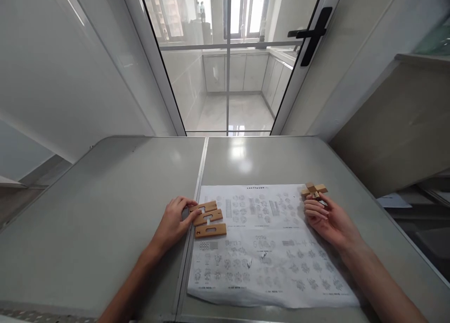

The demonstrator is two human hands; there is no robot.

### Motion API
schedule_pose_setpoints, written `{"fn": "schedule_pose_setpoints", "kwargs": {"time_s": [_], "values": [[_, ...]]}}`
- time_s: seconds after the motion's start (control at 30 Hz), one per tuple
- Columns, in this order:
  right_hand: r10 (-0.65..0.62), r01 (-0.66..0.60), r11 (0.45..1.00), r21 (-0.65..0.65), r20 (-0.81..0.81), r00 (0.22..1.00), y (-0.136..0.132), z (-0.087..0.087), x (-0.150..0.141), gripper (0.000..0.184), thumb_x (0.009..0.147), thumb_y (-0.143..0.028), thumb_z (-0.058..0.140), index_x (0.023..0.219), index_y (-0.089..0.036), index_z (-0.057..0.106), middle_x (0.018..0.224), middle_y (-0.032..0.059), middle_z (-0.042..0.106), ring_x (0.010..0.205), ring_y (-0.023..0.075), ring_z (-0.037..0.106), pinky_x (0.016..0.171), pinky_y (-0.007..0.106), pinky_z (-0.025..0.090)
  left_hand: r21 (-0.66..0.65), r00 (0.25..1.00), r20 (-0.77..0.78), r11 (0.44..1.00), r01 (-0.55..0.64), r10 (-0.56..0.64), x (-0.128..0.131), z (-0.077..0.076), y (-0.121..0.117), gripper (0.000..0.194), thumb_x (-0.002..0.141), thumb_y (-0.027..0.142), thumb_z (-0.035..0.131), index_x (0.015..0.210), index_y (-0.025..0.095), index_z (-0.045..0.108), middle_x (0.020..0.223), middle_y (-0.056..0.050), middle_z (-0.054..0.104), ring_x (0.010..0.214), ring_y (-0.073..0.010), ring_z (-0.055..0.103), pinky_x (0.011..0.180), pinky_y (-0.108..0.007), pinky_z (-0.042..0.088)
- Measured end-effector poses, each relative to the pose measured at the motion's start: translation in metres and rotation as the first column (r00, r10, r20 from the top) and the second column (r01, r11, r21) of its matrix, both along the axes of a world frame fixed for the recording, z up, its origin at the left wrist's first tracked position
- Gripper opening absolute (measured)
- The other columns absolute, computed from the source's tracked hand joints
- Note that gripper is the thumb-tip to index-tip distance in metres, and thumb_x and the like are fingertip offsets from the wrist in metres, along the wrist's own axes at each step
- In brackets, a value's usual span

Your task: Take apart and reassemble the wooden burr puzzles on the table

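On the left edge of the printed sheet (246, 234) lie three flat wooden puzzle pieces. The nearest piece (211, 230) bears a "2" and has a long slot; the middle piece (214, 215) and the far piece (210, 206) have notches cut into them. My left hand (174, 220) has its thumb and fingers closed around the left end of the far piece. At the sheet's right edge, my right hand (326, 217) pinches a small wooden puzzle piece (316, 195) with a dark mark. Right behind it sit crossed wooden pieces (311, 188); whether they touch it I cannot tell.
The sheet carries rows of puzzle diagrams and has small tears in its middle. It lies on a grey table (158, 168) with a metal seam strip (202, 163). Beyond the far edge stands a glass door (242, 70) with a black handle (316, 34).
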State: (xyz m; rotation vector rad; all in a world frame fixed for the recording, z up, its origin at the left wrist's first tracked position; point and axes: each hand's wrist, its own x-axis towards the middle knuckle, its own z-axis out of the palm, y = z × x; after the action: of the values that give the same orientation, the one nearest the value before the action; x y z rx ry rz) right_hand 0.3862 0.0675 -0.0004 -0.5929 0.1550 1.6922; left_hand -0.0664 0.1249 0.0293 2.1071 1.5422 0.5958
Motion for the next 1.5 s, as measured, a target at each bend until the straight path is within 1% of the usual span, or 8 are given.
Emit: {"fn": "schedule_pose_setpoints", "kwargs": {"time_s": [0.3,0.47,0.53,0.6,0.7,0.87,1.27,1.5], "values": [[-0.02,0.022,0.998,-0.055,0.035,0.999,-0.004,0.009,-0.009,0.017,0.108,-0.019,0.047,0.092,-0.024,0.047,0.063,-0.009,0.045,0.04,0.0063,0.047,0.039,0.014,0.044,-0.017,0.999,0.037,1.0,0.014,-0.013,-0.005,-0.001,0.002,0.04,0.098,0.058,0.057,0.092,0.021,0.071,0.094,-0.007,0.073,0.093,-0.0275,0.065,0.09,-0.04,0.049],[0.071,-0.076,0.997,-0.001,0.356,0.932,-0.021,0.019,-0.052,0.02,0.101,-0.023,0.065,0.086,-0.022,0.052,0.063,-0.0098,0.04,0.043,0.0052,0.04,0.04,0.014,0.039,-0.057,0.975,0.181,0.991,-0.123,0.131,-0.002,-0.001,-0.005,0.041,0.101,0.058,0.053,0.094,0.022,0.069,0.092,-0.004,0.074,0.088,-0.0239,0.066,0.083,-0.033,0.049],[0.124,-0.176,0.984,0.013,0.659,0.742,-0.029,0.022,-0.085,0.025,0.098,-0.033,0.071,0.084,-0.021,0.055,0.065,-0.0078,0.044,0.047,0.0072,0.041,0.042,0.017,0.039,-0.084,0.951,0.246,0.982,-0.169,0.185,0.001,-0.001,-0.008,0.041,0.102,0.059,0.051,0.095,0.022,0.067,0.085,-0.002,0.073,0.082,-0.0217,0.065,0.08,-0.031,0.049],[0.145,-0.396,0.918,0.022,0.912,0.385,-0.034,0.025,-0.121,0.024,0.102,-0.041,0.066,0.089,-0.022,0.061,0.07,-0.0037,0.053,0.057,0.0118,0.051,0.051,0.022,0.047,-0.105,0.929,0.307,0.978,-0.182,0.206,0.003,-0.002,-0.01,0.04,0.104,0.058,0.049,0.095,0.022,0.064,0.079,0.0,0.07,0.078,-0.0203,0.065,0.08,-0.03,0.049],[-0.133,-0.681,0.731,0.039,0.987,-0.086,-0.032,0.024,-0.171,0.009,0.104,-0.031,0.06,0.102,-0.023,0.064,0.093,0.0042,0.068,0.076,0.019,0.063,0.067,0.032,0.055,-0.113,0.917,0.34,0.977,-0.179,0.207,0.004,-0.005,-0.014,0.039,0.106,0.055,0.045,0.094,0.022,0.062,0.076,0.0,0.068,0.076,-0.0203,0.065,0.078,-0.03,0.05],[-0.526,-0.796,0.604,0.043,0.772,-0.357,-0.018,0.013,-0.213,0.025,0.1,-0.016,0.064,0.123,-0.024,0.058,0.125,0.0115,0.067,0.109,0.0292,0.065,0.088,0.045,0.06,-0.106,0.916,0.341,0.977,-0.185,0.211,0.005,-0.008,-0.018,0.038,0.108,0.051,0.038,0.094,0.023,0.061,0.077,-0.001,0.069,0.076,-0.021,0.064,0.08,-0.032,0.05],[-0.489,-0.817,0.572,-0.077,0.767,-0.415,-0.025,0.016,-0.201,0.02,0.106,-0.025,0.058,0.087,-0.024,0.052,0.087,0.0037,0.068,0.078,0.0231,0.063,0.068,0.034,0.048,-0.141,0.882,0.397,0.966,-0.215,0.254,0.007,0.005,-0.025,0.04,0.107,0.053,0.04,0.095,0.022,0.062,0.075,0.0,0.065,0.074,-0.0196,0.063,0.076,-0.03,0.051],[-0.058,-0.547,0.837,0.0,0.994,-0.09,-0.059,0.033,-0.18,0.031,0.114,-0.047,0.037,0.103,-0.025,0.055,0.068,-0.0041,0.057,0.057,0.017,0.056,0.058,0.028,0.042,-0.349,0.76,0.573,0.93,-0.111,0.306,0.048,0.024,-0.086,0.044,0.104,0.06,0.049,0.105,0.02,0.067,0.083,-0.005,0.073,0.077,-0.0201,0.065,0.079,-0.031,0.054]]}}
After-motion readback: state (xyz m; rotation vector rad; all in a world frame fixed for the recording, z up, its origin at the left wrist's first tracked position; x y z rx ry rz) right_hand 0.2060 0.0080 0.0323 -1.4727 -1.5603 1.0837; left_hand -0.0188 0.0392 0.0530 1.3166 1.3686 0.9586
